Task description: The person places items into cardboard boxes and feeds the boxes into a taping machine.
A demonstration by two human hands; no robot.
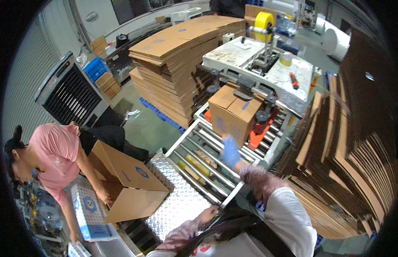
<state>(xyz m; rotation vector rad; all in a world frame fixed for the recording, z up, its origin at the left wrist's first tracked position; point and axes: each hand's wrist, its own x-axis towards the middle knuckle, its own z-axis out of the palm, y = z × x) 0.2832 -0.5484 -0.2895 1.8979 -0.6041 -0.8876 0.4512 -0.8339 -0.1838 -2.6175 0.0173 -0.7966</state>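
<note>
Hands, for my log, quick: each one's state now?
Left hand: by the conveyor, open or closed unclear.
Right hand: blurred near the box, open or closed unclear.

The blue-gloved right hand [230, 154] is just beside a brown carton [231, 115] on the roller conveyor [233, 194]. The left hand [207, 214] is by the conveyor's nearest corner.

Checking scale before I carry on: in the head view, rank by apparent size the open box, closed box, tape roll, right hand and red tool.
1. Open box; it looks nearer, so real size is unsure
2. Closed box
3. Tape roll and right hand: too alike to rank
4. Red tool
</note>
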